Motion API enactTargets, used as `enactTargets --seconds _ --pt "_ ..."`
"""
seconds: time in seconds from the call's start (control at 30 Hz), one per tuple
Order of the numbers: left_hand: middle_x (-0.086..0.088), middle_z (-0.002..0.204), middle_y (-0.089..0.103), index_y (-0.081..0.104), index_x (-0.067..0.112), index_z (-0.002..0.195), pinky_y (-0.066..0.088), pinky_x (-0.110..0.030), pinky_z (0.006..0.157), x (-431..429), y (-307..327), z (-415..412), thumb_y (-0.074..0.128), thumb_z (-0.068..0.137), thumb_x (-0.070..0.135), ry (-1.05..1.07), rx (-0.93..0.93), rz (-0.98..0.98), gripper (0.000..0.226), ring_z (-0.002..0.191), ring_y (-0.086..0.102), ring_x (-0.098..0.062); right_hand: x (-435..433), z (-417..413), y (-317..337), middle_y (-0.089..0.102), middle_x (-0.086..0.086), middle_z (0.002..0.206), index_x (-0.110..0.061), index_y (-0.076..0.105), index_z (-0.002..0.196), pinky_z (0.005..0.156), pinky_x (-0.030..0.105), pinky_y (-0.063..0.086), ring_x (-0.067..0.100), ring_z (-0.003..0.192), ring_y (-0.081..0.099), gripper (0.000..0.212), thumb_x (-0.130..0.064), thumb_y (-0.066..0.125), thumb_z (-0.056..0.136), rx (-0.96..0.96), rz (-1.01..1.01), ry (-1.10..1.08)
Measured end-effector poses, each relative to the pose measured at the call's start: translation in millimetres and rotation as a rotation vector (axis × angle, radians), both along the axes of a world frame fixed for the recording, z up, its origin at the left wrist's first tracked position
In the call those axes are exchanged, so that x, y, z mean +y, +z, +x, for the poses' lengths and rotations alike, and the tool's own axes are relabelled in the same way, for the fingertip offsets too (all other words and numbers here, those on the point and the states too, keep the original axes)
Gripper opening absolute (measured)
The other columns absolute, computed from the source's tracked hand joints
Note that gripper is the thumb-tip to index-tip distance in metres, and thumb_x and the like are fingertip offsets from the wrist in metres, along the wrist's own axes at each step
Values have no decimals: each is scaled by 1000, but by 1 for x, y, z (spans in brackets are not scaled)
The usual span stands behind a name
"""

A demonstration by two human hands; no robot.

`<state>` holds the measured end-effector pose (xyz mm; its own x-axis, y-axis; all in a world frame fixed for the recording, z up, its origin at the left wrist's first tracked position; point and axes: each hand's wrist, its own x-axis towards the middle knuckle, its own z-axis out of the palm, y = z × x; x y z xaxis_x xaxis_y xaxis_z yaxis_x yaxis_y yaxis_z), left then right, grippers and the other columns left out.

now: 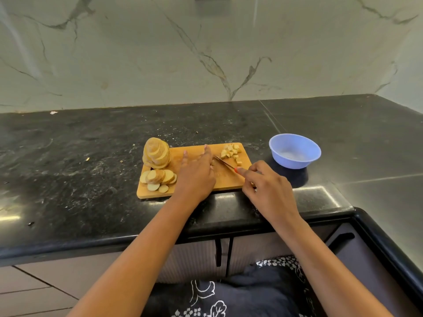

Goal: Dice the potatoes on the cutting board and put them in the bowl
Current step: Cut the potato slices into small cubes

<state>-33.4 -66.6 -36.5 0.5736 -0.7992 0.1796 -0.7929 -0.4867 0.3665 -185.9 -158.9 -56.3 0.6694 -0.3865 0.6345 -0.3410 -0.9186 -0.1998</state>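
On the wooden cutting board (230,180), the left hand (196,175) is lying flat at the middle, fingers straight and slightly spread; the right hand (267,186) is gripping the knife (223,162), forefinger stretching along its blade; diced potato pieces (231,152) are sitting at the far right corner; stacked potato slices (157,156) are lying on the left side; the blue bowl (295,162) is standing on the black counter (91,156) just right of the board.
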Motion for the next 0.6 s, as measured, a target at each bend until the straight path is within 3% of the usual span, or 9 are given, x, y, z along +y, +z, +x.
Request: enactTargets --seconds 0.13,0.23,0.3,0.4,0.6 --pt "-2 135 55 -1 8 152 -12 -35 115 -1 3 2 32 98 14 -23 85 31 63 132 40 -15 -4 1 5 56 2 85 -17 71 110 38 31 43 20 49 50 35 -5 67 78 -51 28 -84" --pt "-6 133 57 -11 8 150 -13 -33 114 -1 5 3 32 98 13 -26 193 7 68 134 38 -16 3 -7 5 57 -2 84 -17 72 110 41 26 44 13 53 50 34 -6 68 79 -90 29 2" --pt "-10 145 44 -7 6 151 -15 -32 114 -1 6 4 30 96 10 -33 245 11 66 139 30 -14 9 -12 4 57 -3 85 -17 72 110 42 26 46 13 55 53 33 -6 68 79 -109 38 53" --pt "-3 158 17 6 6 152 -14 -32 115 -2 5 10 29 95 6 -46 286 20 61 145 13 -12 13 -15 4 57 -4 85 -18 72 109 42 28 47 12 57 54 33 -7 67 79 -117 51 61" --pt "4 159 10 10 13 153 -10 -39 118 -3 1 17 28 95 9 -3 416 -2 61 146 -9 -25 15 -8 4 58 -3 84 -18 73 107 41 25 43 13 55 54 32 -7 69 77 -65 53 24"
